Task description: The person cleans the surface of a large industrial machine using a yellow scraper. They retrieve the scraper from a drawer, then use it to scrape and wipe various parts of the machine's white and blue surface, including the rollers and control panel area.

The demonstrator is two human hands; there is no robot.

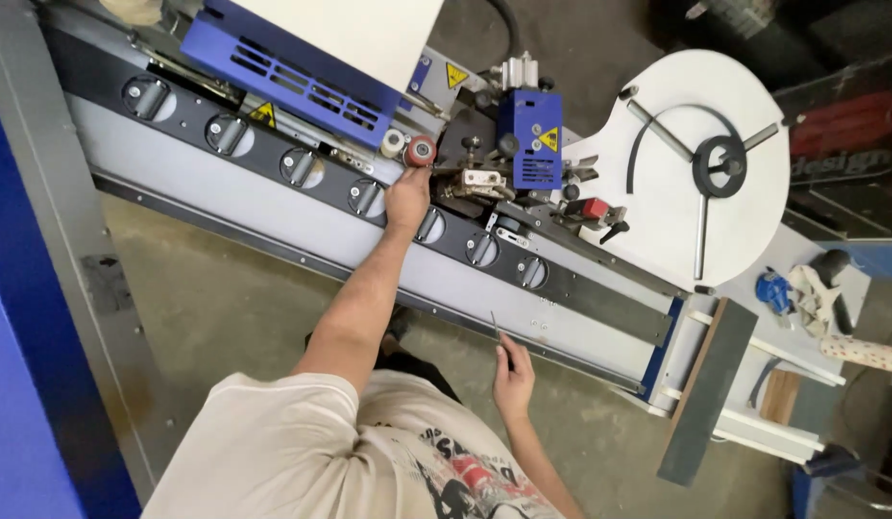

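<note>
Honestly, my left hand (407, 197) pinches the red roller (422, 151) beside the blue guard (530, 137); fingers could get caught. My right hand (513, 373), loosely open, rests at the table (273, 207) edge.

Yellow triangular warning labels (549, 140) (three), blue machine housings

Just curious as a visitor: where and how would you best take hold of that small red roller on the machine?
Probably by its round side, pinched across from the near edge, where the left hand already meets the red roller. The blue housing crowds its far side.
</note>
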